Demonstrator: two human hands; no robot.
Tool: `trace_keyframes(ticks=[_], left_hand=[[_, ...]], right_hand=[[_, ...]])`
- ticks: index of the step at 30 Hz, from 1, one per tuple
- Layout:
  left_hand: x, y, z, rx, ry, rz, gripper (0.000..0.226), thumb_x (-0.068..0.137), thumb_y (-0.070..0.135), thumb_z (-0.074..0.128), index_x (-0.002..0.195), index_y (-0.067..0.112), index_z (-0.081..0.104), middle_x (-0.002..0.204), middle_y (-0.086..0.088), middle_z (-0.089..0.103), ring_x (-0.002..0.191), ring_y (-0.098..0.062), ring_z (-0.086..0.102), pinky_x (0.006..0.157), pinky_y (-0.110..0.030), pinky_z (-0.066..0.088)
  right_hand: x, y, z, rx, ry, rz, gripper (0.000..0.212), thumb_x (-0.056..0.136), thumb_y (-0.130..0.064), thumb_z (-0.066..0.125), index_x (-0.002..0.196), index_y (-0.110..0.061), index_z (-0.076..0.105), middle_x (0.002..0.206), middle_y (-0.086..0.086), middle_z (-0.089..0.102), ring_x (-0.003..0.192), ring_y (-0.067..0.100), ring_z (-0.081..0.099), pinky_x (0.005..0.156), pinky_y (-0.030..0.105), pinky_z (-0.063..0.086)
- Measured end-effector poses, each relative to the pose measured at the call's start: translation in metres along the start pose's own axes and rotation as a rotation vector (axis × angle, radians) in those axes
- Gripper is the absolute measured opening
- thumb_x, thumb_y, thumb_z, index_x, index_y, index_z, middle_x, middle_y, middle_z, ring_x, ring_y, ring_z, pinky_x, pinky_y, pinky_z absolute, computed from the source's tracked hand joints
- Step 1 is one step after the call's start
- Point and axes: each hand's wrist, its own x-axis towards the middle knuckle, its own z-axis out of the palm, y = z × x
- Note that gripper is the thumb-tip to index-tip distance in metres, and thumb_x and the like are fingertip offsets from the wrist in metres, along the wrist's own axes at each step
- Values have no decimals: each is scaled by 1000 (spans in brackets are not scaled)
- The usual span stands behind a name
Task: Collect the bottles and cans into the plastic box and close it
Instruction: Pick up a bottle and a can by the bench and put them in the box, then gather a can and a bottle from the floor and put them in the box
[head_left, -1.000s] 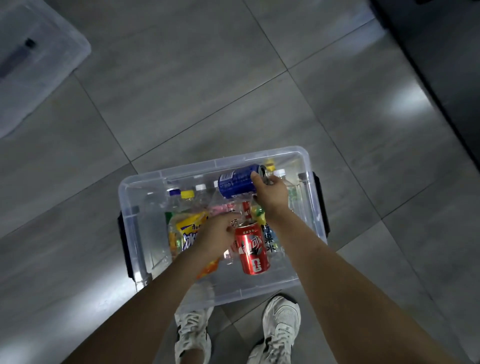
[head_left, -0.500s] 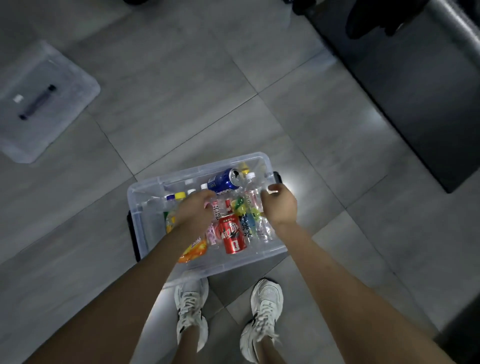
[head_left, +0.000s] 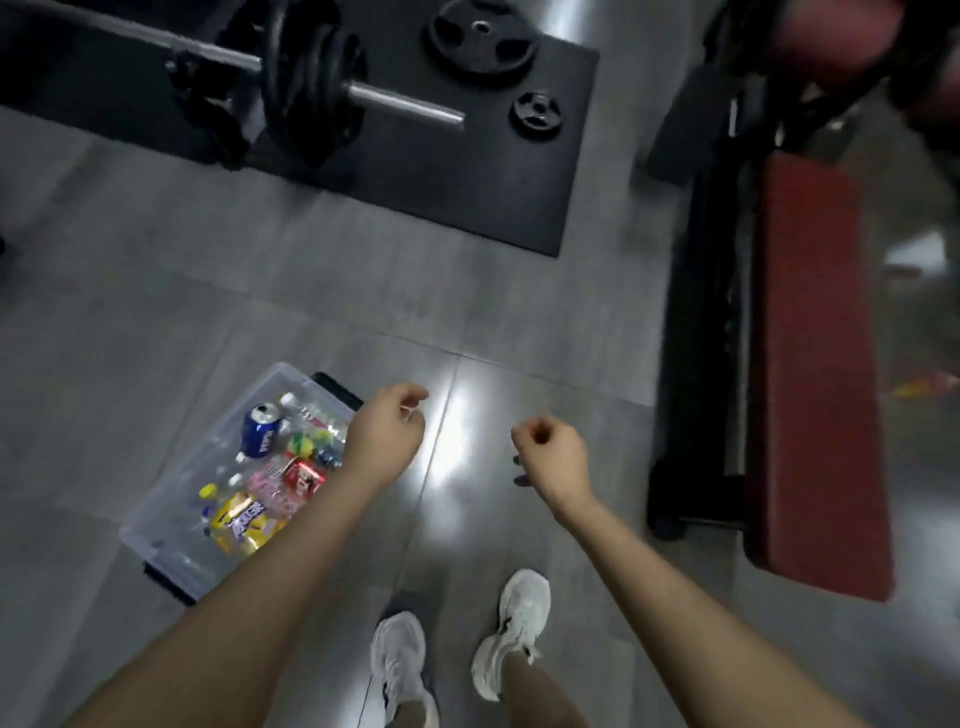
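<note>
The clear plastic box (head_left: 156, 525) sits uncovered on the grey floor at lower left. Inside lie a blue can (head_left: 261, 431), a red can (head_left: 304, 478), a yellow-labelled bottle (head_left: 241, 522) and several clear bottles. My left hand (head_left: 387, 435) hovers at the box's right edge, fingers loosely curled, holding nothing. My right hand (head_left: 550, 454) hangs over bare floor to the right, curled into a loose fist, also holding nothing. The box's lid is out of view.
A barbell with black plates (head_left: 311, 88) lies on a black mat (head_left: 467, 171) at the top, with loose weight plates (head_left: 483, 36) beside it. A red padded bench (head_left: 815, 364) stands on the right. My white shoes (head_left: 511, 629) are below.
Both hands have come out of the box and away from the cans. The view has swung right, so the box now lies at lower left and gym equipment appears.
</note>
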Motion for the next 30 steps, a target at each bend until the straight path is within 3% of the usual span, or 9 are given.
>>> trace_keyframes(ticks=[3,7,10,13,17,21,26,30], left_hand=[[-44,73,46,23,-97,116,26,85,4,52,104,14,66,102,-7,68,88,-22,61,82,-25,44],[-110,170,122,8,-252,248,24,85,9,53,84,33,59,71,5,60,67,-22,55,77,-40,52],[-171,245,194,22,-353,357,20,83,7,55,90,25,60,76,-1,59,77,-28,59,84,-49,54],[-238,315,270,19,-420,447,14,81,14,58,88,25,61,81,-9,62,80,-34,63,85,-48,54],[-312,389,361,-10,-488,539,8,76,25,61,79,33,59,78,-10,63,70,-25,61,79,-45,54],[-358,452,439,29,-525,638,7,82,23,61,82,30,60,77,-10,65,70,-23,62,69,-39,54],[-370,525,532,48,-525,676,10,89,17,56,97,16,61,80,-12,66,67,-19,61,59,-30,49],[-354,576,609,70,-537,677,13,89,20,56,99,16,62,87,-17,69,70,-18,62,63,-34,53]], right_hand=[[-38,30,-92,86,97,23,16,88,-15,53,73,-11,57,71,7,59,60,21,59,48,31,54],[-91,82,-223,132,199,25,18,91,-21,56,77,-10,60,65,4,61,50,13,54,40,21,43],[-126,141,-328,103,315,-9,24,88,-24,61,65,-20,59,62,13,65,51,15,54,52,32,50],[-158,208,-435,106,404,3,27,87,-23,63,61,-22,56,64,21,63,57,20,52,63,43,50],[-190,286,-558,89,519,36,29,89,-25,61,60,-23,56,55,6,60,42,4,51,56,27,39],[-198,349,-645,97,603,118,22,88,-27,60,69,-15,62,65,12,68,60,20,57,56,26,38],[-163,407,-731,42,599,173,20,87,-30,59,67,-25,59,79,14,73,83,30,66,69,31,47],[-113,440,-797,50,580,198,19,89,-25,60,79,-12,69,87,18,73,81,27,64,61,25,35]])
